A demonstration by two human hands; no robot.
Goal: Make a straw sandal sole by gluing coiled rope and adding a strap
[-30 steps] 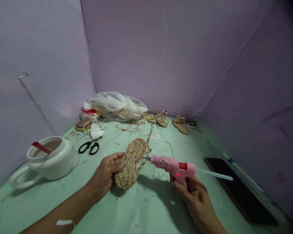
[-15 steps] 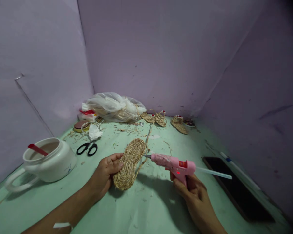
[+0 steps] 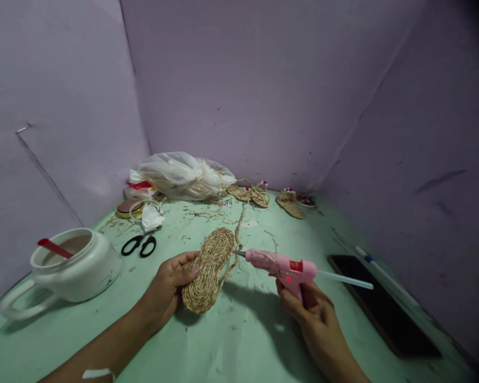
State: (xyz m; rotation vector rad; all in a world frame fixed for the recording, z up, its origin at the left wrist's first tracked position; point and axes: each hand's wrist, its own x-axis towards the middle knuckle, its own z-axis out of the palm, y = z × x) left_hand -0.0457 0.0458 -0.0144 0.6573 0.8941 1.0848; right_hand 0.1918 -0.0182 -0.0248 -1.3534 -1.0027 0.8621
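Observation:
A woven straw sole [image 3: 209, 268] shaped like a small sandal is tilted up off the green table, and my left hand [image 3: 168, 287] grips its left edge with fingers curled round it. My right hand [image 3: 311, 314] is closed on the handle of a pink glue gun [image 3: 281, 266] with a red light lit and a clear glue stick poking out behind. The gun's metal nozzle sits right at the sole's right edge, where a loose braided straw cord runs away across the table.
A white pot [image 3: 69, 266] with a red stick in it stands at the left. Black scissors [image 3: 139, 246], a crumpled plastic bag [image 3: 181, 175], finished straw sandals [image 3: 288, 202], a dark phone [image 3: 377, 303] and a white pen [image 3: 383, 276] lie around, and purple walls close in on three sides.
The view has drifted slightly, so everything sits a little further left. Both hands, the sole and the glue gun keep the same pose relative to each other.

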